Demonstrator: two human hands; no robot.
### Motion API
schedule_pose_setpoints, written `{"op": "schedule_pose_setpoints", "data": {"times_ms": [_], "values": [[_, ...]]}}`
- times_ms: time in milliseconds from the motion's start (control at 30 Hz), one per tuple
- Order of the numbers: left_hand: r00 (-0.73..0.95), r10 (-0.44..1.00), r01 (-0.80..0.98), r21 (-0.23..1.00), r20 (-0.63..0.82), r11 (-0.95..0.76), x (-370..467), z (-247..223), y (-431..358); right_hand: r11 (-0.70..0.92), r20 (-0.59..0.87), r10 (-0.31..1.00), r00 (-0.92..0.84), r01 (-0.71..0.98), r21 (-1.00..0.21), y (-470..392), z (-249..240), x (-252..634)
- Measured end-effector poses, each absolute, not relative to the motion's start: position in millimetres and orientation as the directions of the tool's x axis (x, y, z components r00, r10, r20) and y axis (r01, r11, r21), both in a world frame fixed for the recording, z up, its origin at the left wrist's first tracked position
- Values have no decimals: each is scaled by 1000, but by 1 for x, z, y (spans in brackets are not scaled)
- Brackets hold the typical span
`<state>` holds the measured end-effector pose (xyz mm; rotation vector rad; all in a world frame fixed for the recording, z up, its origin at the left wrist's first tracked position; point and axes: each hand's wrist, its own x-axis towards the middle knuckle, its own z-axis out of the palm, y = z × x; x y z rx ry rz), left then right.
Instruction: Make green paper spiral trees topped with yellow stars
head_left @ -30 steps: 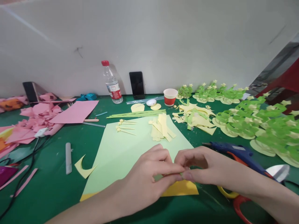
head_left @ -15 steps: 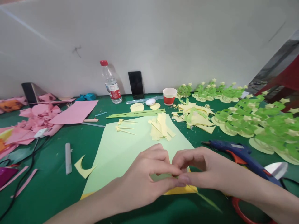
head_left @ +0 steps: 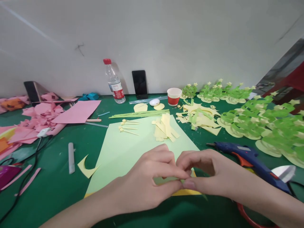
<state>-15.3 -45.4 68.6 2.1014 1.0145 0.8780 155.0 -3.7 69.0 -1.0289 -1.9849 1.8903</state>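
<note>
Over the near edge of the pale green paper sheet (head_left: pixel 123 148), my left hand (head_left: pixel 154 177) and my right hand (head_left: pixel 201 171) meet fingertip to fingertip. Both pinch a thin green paper strip (head_left: pixel 204 197), mostly hidden by the fingers; its end pokes out below my right hand. On the sheet lie several toothpick-like sticks with small pale yellow tips (head_left: pixel 129 131) and a pile of cream paper strips (head_left: pixel 165 128). Long green paper strips (head_left: pixel 140 114) rest behind the sheet.
To the right lie a blue glue gun (head_left: pixel 237 150), red-handled scissors (head_left: pixel 249 215) and rows of green paper pieces with stars (head_left: pixel 261 123). Paper scraps (head_left: pixel 199 115), a paper cup (head_left: pixel 174 96), a bottle (head_left: pixel 115 85) and a phone (head_left: pixel 140 84) stand or lie behind. Pink paper (head_left: pixel 77 111) lies left.
The green strip's tail, long below my right hand before, now shows only a short end. Both hands stay pinched together; the view has shifted slightly.
</note>
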Motion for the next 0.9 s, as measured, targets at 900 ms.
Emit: {"op": "schedule_pose_setpoints", "data": {"times_ms": [900], "values": [[465, 808, 415, 717, 362, -560, -15, 66, -45, -73, -272, 677, -683, 306, -949, -14, 70, 152]]}}
